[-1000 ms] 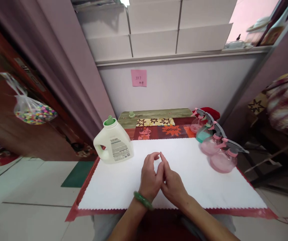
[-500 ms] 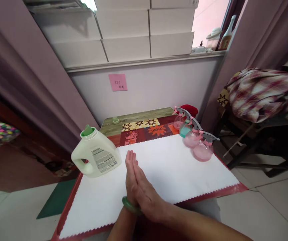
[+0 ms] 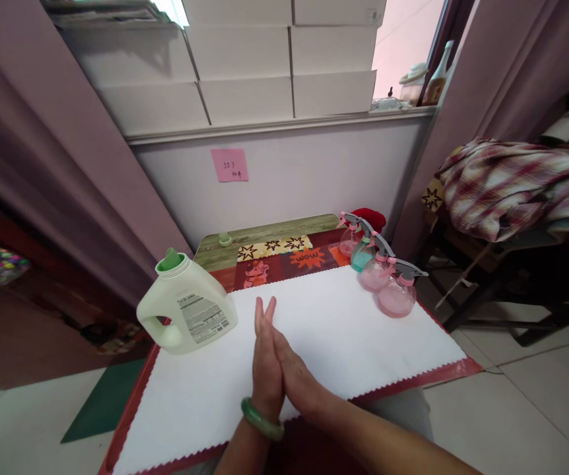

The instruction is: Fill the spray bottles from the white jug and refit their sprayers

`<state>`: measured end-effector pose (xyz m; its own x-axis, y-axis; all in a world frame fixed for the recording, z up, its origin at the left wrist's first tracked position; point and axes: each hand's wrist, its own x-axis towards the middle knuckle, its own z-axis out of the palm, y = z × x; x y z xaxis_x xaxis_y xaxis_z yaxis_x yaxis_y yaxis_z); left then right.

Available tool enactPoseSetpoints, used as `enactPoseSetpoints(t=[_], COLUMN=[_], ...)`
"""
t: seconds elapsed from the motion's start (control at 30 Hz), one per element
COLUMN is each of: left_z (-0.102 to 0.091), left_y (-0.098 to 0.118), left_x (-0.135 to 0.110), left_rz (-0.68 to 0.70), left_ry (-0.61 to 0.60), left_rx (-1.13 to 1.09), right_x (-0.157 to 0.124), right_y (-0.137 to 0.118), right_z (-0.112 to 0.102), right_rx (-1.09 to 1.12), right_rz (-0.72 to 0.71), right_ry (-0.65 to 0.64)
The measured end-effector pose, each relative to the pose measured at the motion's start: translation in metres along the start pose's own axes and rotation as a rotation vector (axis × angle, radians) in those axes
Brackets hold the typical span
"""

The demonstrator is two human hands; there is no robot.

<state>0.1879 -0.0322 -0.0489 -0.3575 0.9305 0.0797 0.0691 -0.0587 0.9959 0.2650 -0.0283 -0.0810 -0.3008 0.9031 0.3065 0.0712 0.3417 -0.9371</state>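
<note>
Over the front of a white mat [image 3: 185, 402], my left hand [image 3: 267, 369] and my right hand [image 3: 298, 381] are pressed together. Their fingers stretch forward and the tips cross slightly. Nothing shows between the palms, though their inner sides are hidden. A green bangle [image 3: 262, 420] circles my left wrist. To the left of my hands, and apart from them, stands a pale green jug [image 3: 198, 310] with a handle and a printed label; its green mouth has no cap on. Far off on the right are several spray bottles [image 3: 396, 298] with pink and grey tops.
A small green cap [image 3: 225, 239] lies on the wooden-patterned back of the table. Behind the spray bottles is a red object [image 3: 369, 216]. A pink note [image 3: 230, 165] is on the wall. Plaid cloth [image 3: 512, 188] is heaped at the right.
My hands have shifted against each other: the fingertips, aligned before, now cross and spread apart a little. The view has moved slightly. The jug and spray bottles have stayed in place.
</note>
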Motion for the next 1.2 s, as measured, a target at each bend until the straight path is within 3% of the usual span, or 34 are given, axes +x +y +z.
enactPoseSetpoints(t=[0.1, 0.17, 0.27, 0.37, 0.53, 0.8, 0.93, 1.07, 1.13, 1.2], left_z=[-0.017, -0.024, -0.027, -0.022, -0.012, -0.009, -0.014, -0.042, -0.073, -0.114], left_y=[-0.002, 0.003, 0.023, 0.047, 0.059, 0.055, 0.05, 0.033, 0.025, 0.02], left_x=[0.024, 0.035, 0.044, 0.048, 0.05, 0.05, 0.05, 0.052, 0.058, 0.068], left_rz=[0.055, 0.167, 0.334, 0.457, 0.537, 0.492, 0.507, 0.66, 0.754, 0.769], left_ry=[0.095, 0.069, -0.034, 0.012, 0.094, 0.067, 0.026, -0.039, 0.076, 0.306], left_rx=[0.174, 0.339, 0.585, 0.819, 0.896, 0.981, 0.856, 0.695, 0.699, 0.74], right_x=[-0.005, 0.009, 0.041, 0.068, 0.084, 0.083, 0.081, 0.062, 0.045, 0.025], right_y=[-0.009, -0.021, -0.041, -0.055, -0.057, -0.054, -0.052, -0.019, 0.008, 0.035], right_z=[-0.015, -0.035, -0.064, -0.08, -0.081, -0.078, -0.08, -0.089, -0.099, -0.115], right_rx=[-0.034, -0.146, -0.466, -0.767, -0.973, -0.995, -0.897, -0.702, -0.639, -0.591], right_rz=[-0.001, -0.084, -0.195, -0.266, -0.3, -0.306, -0.261, -0.027, 0.11, 0.193], right_ry=[-0.055, -0.011, 0.103, 0.178, 0.216, 0.2, 0.16, 0.006, -0.052, -0.028])
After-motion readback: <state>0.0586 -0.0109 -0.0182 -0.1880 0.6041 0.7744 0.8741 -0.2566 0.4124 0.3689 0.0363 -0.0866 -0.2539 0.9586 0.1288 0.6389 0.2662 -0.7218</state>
